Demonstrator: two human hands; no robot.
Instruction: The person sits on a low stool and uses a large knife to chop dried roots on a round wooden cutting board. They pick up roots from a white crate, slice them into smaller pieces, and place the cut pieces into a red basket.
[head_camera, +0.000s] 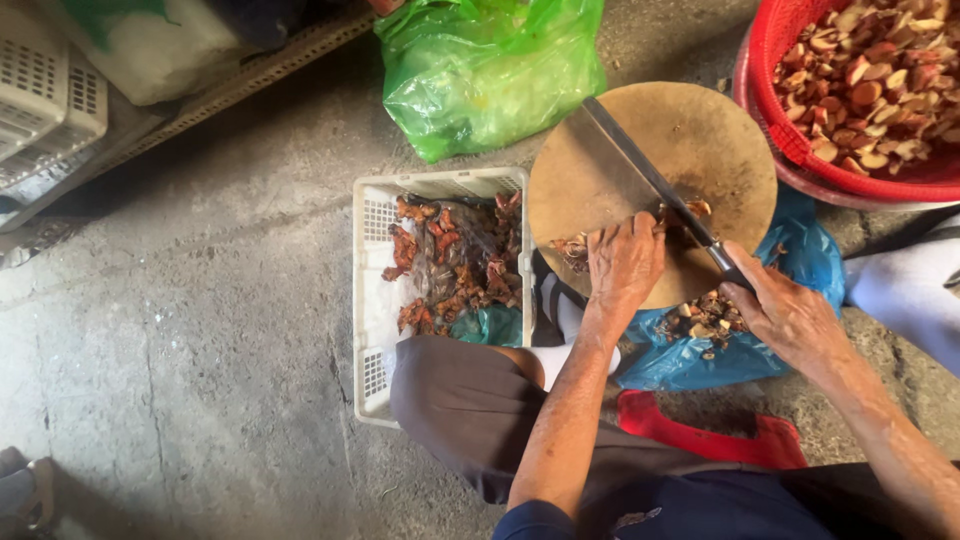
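Fingers of the right hand (785, 315) wrap shut around the handle of a cleaver (640, 170), its blade lying across a round wooden chopping board (700, 140). The left hand (622, 265), forearm reaching straight forward, presses its closed fingers on reddish-brown pieces (575, 247) at the board's near edge (just beside the blade). A white crate (375, 250) crowds the board's left, a red basket (790, 130) its right; bare concrete floor (200, 300) lies open farther left.

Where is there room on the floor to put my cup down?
Bare concrete floor lies left of the white crate, below the green bag. It is crowded around the round chopping board: the left hand, the right hand holding the cleaver, the blue bag and the red basket.
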